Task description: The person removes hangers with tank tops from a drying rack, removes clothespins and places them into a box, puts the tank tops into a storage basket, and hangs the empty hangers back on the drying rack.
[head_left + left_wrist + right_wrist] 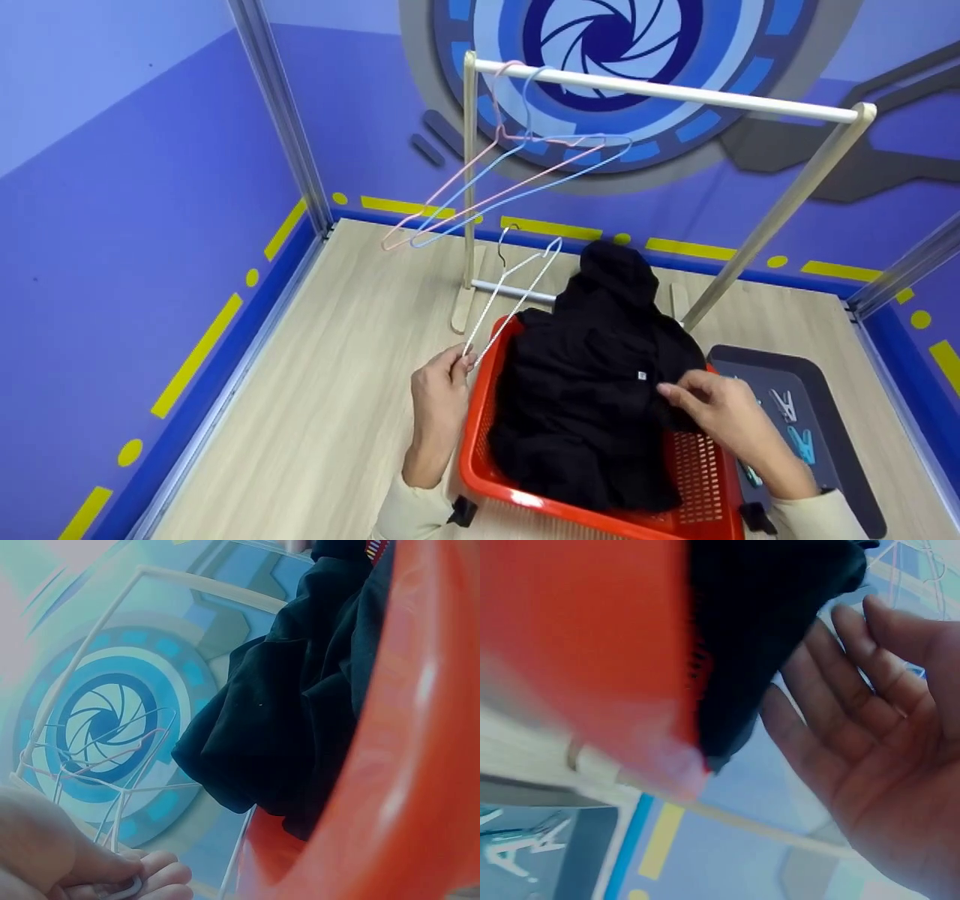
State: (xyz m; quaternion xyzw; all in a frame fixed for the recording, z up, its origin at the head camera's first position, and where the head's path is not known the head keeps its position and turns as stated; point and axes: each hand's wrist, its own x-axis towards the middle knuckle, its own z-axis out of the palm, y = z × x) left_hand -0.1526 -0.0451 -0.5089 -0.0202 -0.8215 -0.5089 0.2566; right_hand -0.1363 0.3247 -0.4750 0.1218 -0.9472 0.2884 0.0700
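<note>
My left hand [442,386] grips a white wire hanger [491,319] by one end of its shoulder bar, left of the red basket [480,457]. The hook points toward the back. Spread over the basket is a black garment [592,382], with what looks like a hood [619,277] hanging over the far rim and a small white tag [641,376] on it. My right hand [724,409] is over the garment's right side, thumb and fingertips close to the cloth. In the right wrist view, its fingers [840,701] are loosely bent with nothing between them.
A clothes rack [667,88] stands behind the basket. Pink [450,180] and blue hangers [480,178] hang at its left end. Right of the basket lies a dark grey tray [844,457] holding several clothespins [801,445]. Blue-purple walls enclose the wooden tabletop [322,390].
</note>
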